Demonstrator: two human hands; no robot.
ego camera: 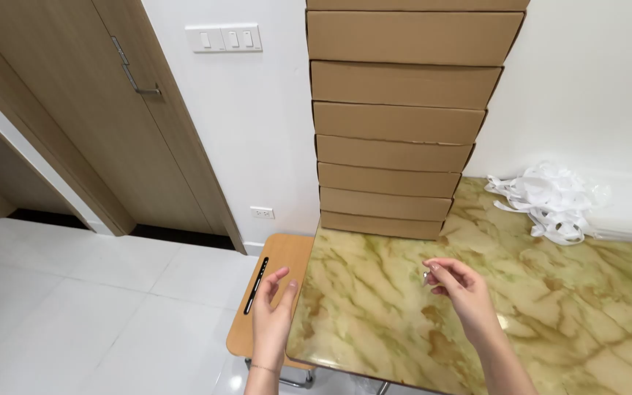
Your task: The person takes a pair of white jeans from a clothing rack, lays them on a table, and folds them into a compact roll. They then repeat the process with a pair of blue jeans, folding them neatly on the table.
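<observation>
Overhead, the head view looks down on a marbled green-and-gold tabletop point(565, 322) that fills the lower right of the scene and meets a white wall. Against that wall, at the far edge of the tabletop, stands a stack of flat cardboard boxes point(396, 124), piled one on another and rising out of view at the top. Left of the stack, a wooden door point(74, 110) with a metal handle stands beside the white-tiled floor point(74, 292). A small wooden chair seat point(276, 256), marked by a dark slot, sits just beside the near left corner of the tabletop. At the far right, a heap of tangled white strips point(554, 201) lies on the tabletop near the wall. The right hand point(459, 289) hovers over the middle of the tabletop, thumb and forefinger pinched on a tiny metallic object point(426, 276) whose kind is too small to tell; the object is held just above the surface, well apart from the boxes. The left hand point(273, 311) is open and empty, fingers loosely spread, above the tabletop's left edge and the chair seat.
</observation>
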